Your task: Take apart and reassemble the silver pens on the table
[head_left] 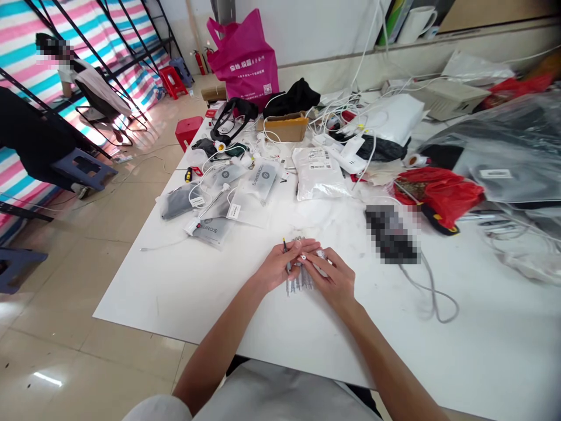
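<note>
Both hands meet over the white table's near middle. In my left hand (280,266) is a slim dark pen-like tool (287,263) with a yellow tip, held upright between thumb and palm. The fingers of my right hand (333,275) are closed on a small white-ended piece (303,256), right against the left fingertips; its exact kind is too small to make out. Beneath the hands lie several slim clear-wrapped sticks (300,283) side by side, partly hidden by the fingers.
Frosted pouches (258,187), a white plastic parcel (319,175) and tangled white cables (337,117) spread across the back of the table (197,286). A red bag (456,196) and a grey cable (433,292) lie to the right. A magenta bag (245,64) stands behind.
</note>
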`<state>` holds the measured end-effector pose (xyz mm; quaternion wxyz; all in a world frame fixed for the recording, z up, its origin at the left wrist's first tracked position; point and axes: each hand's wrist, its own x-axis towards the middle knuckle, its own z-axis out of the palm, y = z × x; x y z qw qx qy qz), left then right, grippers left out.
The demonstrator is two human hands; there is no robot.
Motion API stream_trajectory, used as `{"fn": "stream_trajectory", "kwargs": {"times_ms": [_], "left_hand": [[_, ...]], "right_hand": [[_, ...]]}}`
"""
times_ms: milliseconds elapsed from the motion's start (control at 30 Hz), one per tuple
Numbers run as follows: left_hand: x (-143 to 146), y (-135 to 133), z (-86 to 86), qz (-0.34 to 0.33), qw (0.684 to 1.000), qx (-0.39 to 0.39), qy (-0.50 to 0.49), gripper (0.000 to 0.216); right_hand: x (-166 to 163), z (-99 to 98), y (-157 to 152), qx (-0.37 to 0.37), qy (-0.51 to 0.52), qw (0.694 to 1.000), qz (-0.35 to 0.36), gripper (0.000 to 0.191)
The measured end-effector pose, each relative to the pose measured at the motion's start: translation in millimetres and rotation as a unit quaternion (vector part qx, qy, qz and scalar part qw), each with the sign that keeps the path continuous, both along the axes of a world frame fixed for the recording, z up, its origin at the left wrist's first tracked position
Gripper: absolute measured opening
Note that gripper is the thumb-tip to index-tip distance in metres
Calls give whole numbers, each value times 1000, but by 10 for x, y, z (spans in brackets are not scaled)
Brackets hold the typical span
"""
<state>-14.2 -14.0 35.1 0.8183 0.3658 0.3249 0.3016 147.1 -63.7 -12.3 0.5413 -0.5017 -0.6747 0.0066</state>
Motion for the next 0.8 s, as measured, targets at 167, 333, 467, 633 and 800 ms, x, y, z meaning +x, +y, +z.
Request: {"fn": "stream_trajectory", "kwargs": {"times_ms": [167, 333, 467, 633, 800], "left_hand": [[6, 1, -11, 9, 1000, 15, 0, 57], [9, 19, 13, 50, 997, 49, 16, 52], [-12, 47, 3, 77, 992, 83, 55, 51], [-36, 54, 12, 56, 991, 99, 77, 52], [-12, 29, 12, 45, 992, 93, 67, 54]], "right_hand": [[-8, 52, -10, 10, 8, 1000, 11, 23], [-1, 116, 4, 11, 9, 1000, 9, 20], [7, 142, 30, -4, 31, 1000, 3, 14], [20, 177, 49, -11, 48, 999, 3, 6], [14, 179, 43, -8, 50, 999, 4, 6]]}}
